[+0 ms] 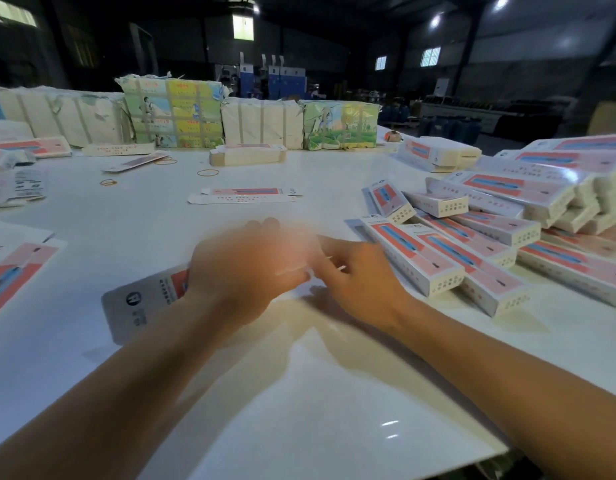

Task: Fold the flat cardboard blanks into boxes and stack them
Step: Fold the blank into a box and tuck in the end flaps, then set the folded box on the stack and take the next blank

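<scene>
I have both hands over one flat cardboard blank [143, 301] at the near middle of the white worktop [317, 410], and the motion blur makes the detail hard to read. My left hand [244, 268] lies across the blank's printed face, fingers fairly straight and pointing right; it looks to be pressing the card down, probably so it stays put while the far end is worked, though I cannot tell for certain whether the fingers curl round an edge. My right hand [355, 271] meets it from the right, its fingers bent toward the blank's end where a pale flap edge shows between the two hands; it seems to be pinching or pushing that flap, but the blur hides the exact grip. I judge this as an early fold, with the box not yet formed. The finished boxes [472, 258] lie in a loose, overlapping pile just to the right of my right hand, which would make a finished box a short move to add. More flat blanks [19, 271] lie at the left edge, near my left hand for the next pick. Wrapped bundles [171, 112] stand along the far side, with rubber bands [208, 173] scattered before them.
</scene>
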